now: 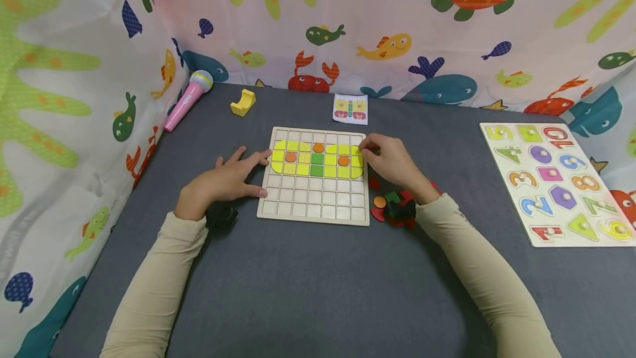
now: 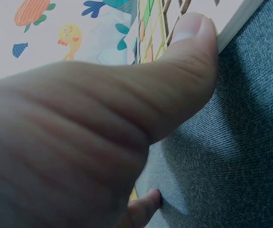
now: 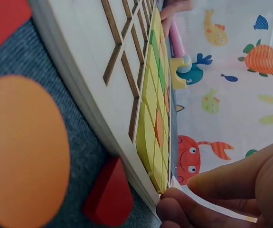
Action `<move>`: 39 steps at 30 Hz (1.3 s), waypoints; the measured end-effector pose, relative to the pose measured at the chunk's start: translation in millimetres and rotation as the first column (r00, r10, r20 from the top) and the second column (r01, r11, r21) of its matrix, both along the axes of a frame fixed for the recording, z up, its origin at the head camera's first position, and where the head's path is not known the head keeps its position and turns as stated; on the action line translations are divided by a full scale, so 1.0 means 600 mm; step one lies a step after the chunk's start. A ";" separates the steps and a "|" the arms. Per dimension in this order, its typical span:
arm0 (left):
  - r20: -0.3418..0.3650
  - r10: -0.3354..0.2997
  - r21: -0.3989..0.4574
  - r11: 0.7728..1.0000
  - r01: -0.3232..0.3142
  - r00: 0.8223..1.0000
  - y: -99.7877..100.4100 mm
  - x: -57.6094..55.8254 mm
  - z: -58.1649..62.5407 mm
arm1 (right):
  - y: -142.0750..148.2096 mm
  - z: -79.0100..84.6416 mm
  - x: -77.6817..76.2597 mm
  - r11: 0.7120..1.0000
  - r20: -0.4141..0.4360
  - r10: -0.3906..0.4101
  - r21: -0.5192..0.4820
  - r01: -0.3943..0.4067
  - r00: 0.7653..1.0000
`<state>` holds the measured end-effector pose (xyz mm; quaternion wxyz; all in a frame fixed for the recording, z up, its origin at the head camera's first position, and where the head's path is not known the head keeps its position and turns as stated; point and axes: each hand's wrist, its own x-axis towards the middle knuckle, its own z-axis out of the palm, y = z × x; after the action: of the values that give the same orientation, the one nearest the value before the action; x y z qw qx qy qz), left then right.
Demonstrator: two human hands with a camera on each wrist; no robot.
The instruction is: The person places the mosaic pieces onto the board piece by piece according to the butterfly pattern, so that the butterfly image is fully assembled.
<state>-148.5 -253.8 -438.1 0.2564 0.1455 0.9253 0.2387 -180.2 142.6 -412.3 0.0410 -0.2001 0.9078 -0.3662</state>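
A pale wooden grid board (image 1: 313, 212) lies on the dark table, its cells partly filled with yellow tiles (image 1: 302, 169), a green strip (image 1: 316, 164) and several orange discs (image 1: 343, 161). My left hand (image 1: 226, 181) is beside the board's left edge, fingers spread; its thumb (image 2: 193, 52) rests on the edge. At the upper right, my right hand (image 1: 392, 159) pinches a yellow corner tile (image 1: 355, 151) between thumb and fingertips, which hide part of it. In the right wrist view these fingertips (image 3: 172, 202) meet at the end of the yellow row.
Loose red, green and orange pieces (image 1: 380, 202) lie right of the board, under the right wrist. A small butterfly pattern card (image 1: 350, 109) and a yellow block (image 1: 243, 103) are behind the board. A pink toy microphone (image 1: 189, 98) leans at the back left; a number puzzle (image 1: 561, 192) lies right.
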 end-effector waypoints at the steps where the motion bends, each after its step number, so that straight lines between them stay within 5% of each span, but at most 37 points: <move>1: 0.004 0.005 -0.001 1.000 -0.005 1.000 0.002 0.001 0.003 | 0.001 0.000 0.002 1.000 -0.002 -0.001 -0.005 0.001 1.000; 10: 0.012 -0.007 0.034 0.999 0.006 1.000 0.018 0.022 0.048 | 0.037 0.012 0.024 1.000 0.003 0.012 0.007 -0.012 1.000; 19: -0.009 -0.002 0.021 1.000 0.002 1.000 0.016 0.027 0.062 | 0.083 0.004 0.053 0.994 0.040 0.090 0.065 -0.093 0.995; 29: 0.006 -0.008 0.013 1.000 0.008 1.000 0.021 0.034 0.062 | 0.073 -0.011 0.058 0.971 0.098 0.173 0.152 -0.187 0.980; 39: 0.013 -0.003 -0.021 1.000 0.003 1.000 0.019 0.023 0.052 | 0.054 -0.009 0.061 0.967 0.097 0.154 0.192 -0.171 0.983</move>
<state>-134.6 -242.7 -406.8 0.2642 0.1428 0.9258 0.2295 -143.6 175.2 -417.5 0.1275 -0.2537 0.9181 -0.2767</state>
